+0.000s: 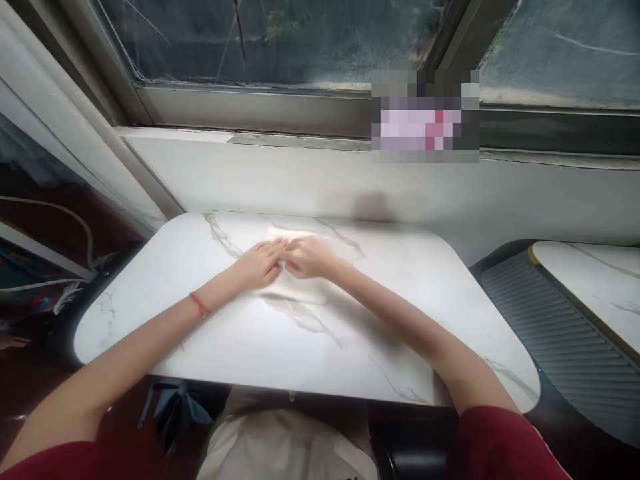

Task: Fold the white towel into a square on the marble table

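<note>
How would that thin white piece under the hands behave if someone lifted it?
The white piece would probably flop, since it looks thin and soft-edged. It's likely light, showing little thickness. Rolling seems unlikely, as it lies flat on the tabletop.

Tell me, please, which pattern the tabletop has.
The tabletop is white with grey-brown, marble-like veining; it shows best in the head view.

You've got no readable text here. The patch (425,123) on your window frame (260,110) is pixelated, illegible.
</note>
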`<action>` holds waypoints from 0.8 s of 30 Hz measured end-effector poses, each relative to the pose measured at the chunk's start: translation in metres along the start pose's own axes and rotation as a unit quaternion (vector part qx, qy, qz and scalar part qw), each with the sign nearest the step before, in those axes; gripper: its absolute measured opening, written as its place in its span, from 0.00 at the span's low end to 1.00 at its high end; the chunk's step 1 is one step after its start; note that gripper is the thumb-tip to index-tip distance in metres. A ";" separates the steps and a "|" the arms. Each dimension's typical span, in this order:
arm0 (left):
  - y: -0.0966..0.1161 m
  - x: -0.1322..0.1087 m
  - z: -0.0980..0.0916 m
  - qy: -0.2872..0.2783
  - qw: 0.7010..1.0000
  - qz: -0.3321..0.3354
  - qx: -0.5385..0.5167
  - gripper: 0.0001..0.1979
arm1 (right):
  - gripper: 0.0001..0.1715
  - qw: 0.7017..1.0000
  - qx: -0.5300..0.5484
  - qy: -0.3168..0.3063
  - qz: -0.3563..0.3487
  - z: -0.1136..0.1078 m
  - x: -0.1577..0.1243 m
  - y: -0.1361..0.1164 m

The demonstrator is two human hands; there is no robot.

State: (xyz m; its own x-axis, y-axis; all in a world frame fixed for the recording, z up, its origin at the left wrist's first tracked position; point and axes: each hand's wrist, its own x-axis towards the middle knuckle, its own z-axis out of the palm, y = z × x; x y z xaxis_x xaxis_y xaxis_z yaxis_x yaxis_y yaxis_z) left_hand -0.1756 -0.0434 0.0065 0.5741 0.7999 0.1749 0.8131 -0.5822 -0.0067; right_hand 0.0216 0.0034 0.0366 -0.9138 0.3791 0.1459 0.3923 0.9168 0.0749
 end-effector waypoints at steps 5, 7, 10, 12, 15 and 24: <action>0.028 -0.081 -0.019 0.003 1.000 0.011 -0.024 0.28 | 0.17 0.988 -0.016 0.012 -0.156 -0.003 0.001 -0.074; 0.038 -0.110 -0.027 0.003 1.000 -0.005 -0.026 0.28 | 0.19 0.979 -0.035 0.043 -0.195 0.000 -0.003 -0.101; 0.045 -0.146 -0.036 0.012 0.999 -0.046 -0.019 0.28 | 0.20 0.970 -0.050 0.104 -0.212 0.006 -0.008 -0.132; 0.044 -0.167 -0.039 0.027 0.997 -0.070 -0.012 0.29 | 0.21 0.968 -0.054 0.141 -0.200 0.013 -0.006 -0.147; 0.032 -0.192 -0.038 0.041 0.994 -0.101 0.001 0.29 | 0.21 0.963 -0.059 0.171 -0.198 0.022 0.007 -0.160; -0.037 -0.225 -0.043 0.010 0.966 -0.258 -0.012 0.29 | 0.21 0.964 -0.043 0.174 -0.196 0.041 0.097 -0.180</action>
State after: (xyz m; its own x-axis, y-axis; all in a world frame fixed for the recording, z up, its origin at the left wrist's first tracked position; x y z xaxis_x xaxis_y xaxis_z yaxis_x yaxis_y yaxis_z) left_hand -0.3387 -0.2078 0.0098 0.0908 0.9817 0.1675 0.9880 -0.1099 0.1086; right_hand -0.1423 -0.1194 -0.0035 -0.9087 -0.0732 0.4110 0.0450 0.9616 0.2707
